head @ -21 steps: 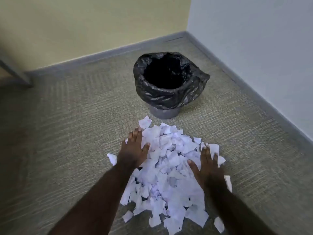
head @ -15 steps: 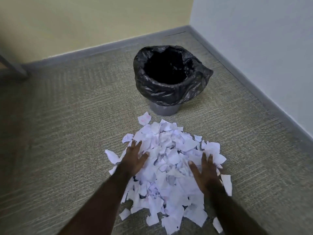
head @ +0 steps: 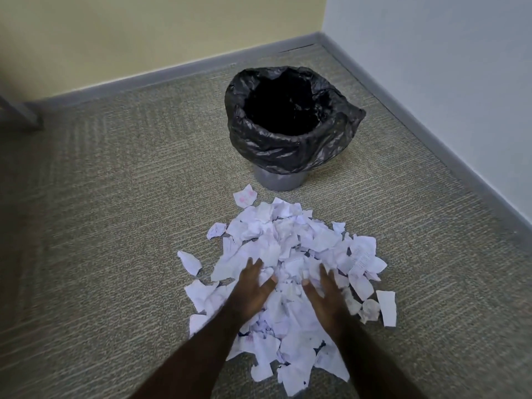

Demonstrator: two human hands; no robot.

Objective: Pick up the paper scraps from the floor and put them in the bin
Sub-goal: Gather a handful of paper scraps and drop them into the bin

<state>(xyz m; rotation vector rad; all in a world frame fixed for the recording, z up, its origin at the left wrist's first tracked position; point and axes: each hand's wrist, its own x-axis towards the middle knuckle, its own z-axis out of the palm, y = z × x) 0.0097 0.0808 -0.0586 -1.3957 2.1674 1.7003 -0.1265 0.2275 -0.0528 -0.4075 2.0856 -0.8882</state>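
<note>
A heap of torn white paper scraps (head: 288, 246) lies on the carpet in front of me. Beyond it stands a grey bin lined with a black plastic bag (head: 290, 151), its mouth open and dark inside. My left hand (head: 250, 289) rests palm down on the near left of the heap, fingers spread. My right hand (head: 325, 295) lies flat on the near right of it, fingers apart. The two hands sit close together with scraps between them. Neither hand holds any paper.
Beige carpet (head: 115, 226) covers the floor. A yellow wall and a pale blue wall meet in a corner behind the bin, with a grey skirting board (head: 431, 133) along both. A dark furniture leg (head: 20, 113) shows at the far left.
Both hands have slid back toward me and inward over the heap, so they now sit closer together. The view has tilted slightly.
</note>
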